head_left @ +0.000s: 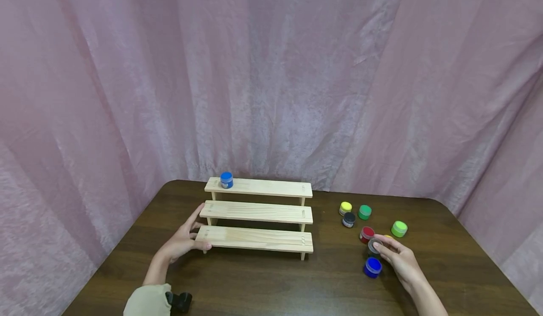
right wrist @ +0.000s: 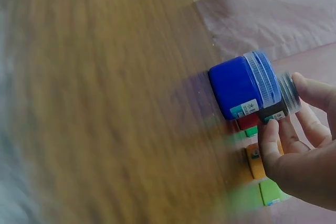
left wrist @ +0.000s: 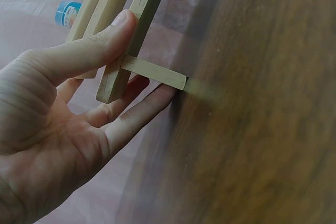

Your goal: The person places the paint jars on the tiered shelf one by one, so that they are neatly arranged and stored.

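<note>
A three-tier wooden display stand (head_left: 254, 238) stands on the table. My left hand (head_left: 182, 243) holds its left end: the thumb (left wrist: 113, 32) presses the front edge of the lowest board, and the other fingers reach behind and under it near a leg. A blue paint jar (head_left: 226, 180) sits upright at the left of the top board. On the right, my right hand (head_left: 399, 259) pinches a dark paint jar (head_left: 374, 246) by its clear ridged lid between thumb and fingers. Right in front of it stands a deep blue paint jar (right wrist: 233, 87), which partly hides the dark one in the right wrist view.
Around the right hand stand more paint jars: red (head_left: 366, 234), light green (head_left: 399, 228), green (head_left: 365, 212), black (head_left: 349, 220) and yellow (head_left: 345, 208). An orange jar (right wrist: 255, 161) is partly covered by the hand. A pink curtain (head_left: 271, 94) hangs behind the brown table (head_left: 263, 287).
</note>
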{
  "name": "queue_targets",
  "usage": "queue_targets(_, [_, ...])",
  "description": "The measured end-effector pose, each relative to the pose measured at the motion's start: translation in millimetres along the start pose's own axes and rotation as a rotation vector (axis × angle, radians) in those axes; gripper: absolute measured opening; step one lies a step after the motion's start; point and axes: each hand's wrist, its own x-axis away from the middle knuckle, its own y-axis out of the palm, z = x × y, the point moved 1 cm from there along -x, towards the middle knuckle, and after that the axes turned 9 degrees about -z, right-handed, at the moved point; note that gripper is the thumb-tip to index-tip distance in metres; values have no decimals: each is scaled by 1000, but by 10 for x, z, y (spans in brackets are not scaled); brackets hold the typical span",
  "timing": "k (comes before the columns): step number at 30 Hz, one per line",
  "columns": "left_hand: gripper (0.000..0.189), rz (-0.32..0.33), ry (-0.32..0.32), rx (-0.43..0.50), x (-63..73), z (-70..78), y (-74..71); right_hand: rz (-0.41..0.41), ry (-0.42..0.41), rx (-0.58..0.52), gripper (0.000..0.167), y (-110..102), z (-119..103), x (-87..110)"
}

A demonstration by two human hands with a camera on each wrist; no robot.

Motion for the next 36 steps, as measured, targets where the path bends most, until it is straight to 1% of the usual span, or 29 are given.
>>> queue_targets(4, [123,3,-6,4,0,0,9,2,-6,-7,47,-7,-35,-2])
queue_targets(9, [122,13,-8,15,6,0,19,0,-7,0,52,2,-70,-5])
queue_targets(15, [122,14,-2,17,13,4,26,-8,-13,62,58,38,-119,-17])
queue_targets(22, [122,4,2,27,12,13,20,-11,-50,91,51,67,-209,-43])
queue_targets(30, [122,8,5,9,12,6,13,-21,-35,70,48,107,-312,-74])
queue_targets(32, [122,9,9,0,4,0,9,-22,-29,71,50,123,-341,-81])
queue_targets(36, [122,5,12,-4,-4,-2,2,-36,-27,88,59,165,-411,-91])
